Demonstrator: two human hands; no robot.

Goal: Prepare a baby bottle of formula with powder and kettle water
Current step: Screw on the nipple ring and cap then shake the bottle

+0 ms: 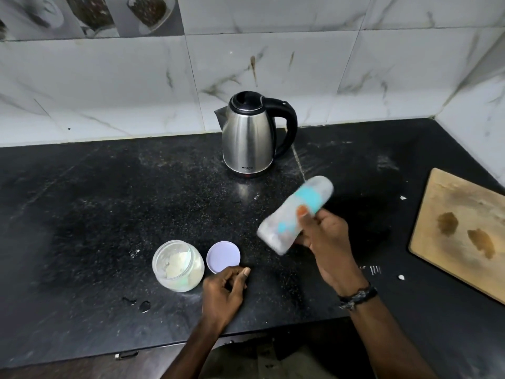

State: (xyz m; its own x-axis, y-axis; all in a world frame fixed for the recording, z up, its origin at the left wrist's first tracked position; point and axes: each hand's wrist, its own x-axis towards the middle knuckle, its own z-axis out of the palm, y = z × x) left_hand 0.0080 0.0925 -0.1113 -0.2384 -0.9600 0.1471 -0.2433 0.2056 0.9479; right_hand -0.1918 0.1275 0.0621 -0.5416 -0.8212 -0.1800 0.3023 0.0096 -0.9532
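I see my right hand (325, 236) wrapped round the blurred clear baby bottle with teal collar (296, 214), its long axis tilted toward the steel kettle (251, 135); my left hand (226, 289), loosely curled and empty, rests beside the open powder jar (177, 265).

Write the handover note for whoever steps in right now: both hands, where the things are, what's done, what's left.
Right hand: gripping the baby bottle, tilted and motion-blurred above the counter, cap on.
Left hand: loosely curled, holding nothing, resting on the counter by the jar lid.
Powder jar: open, lid lying beside it.
Kettle: upright at the back, lid shut.
Done: bottle appears capped; contents can't be read.
Left: probably finish mixing, put the lid back on the jar.
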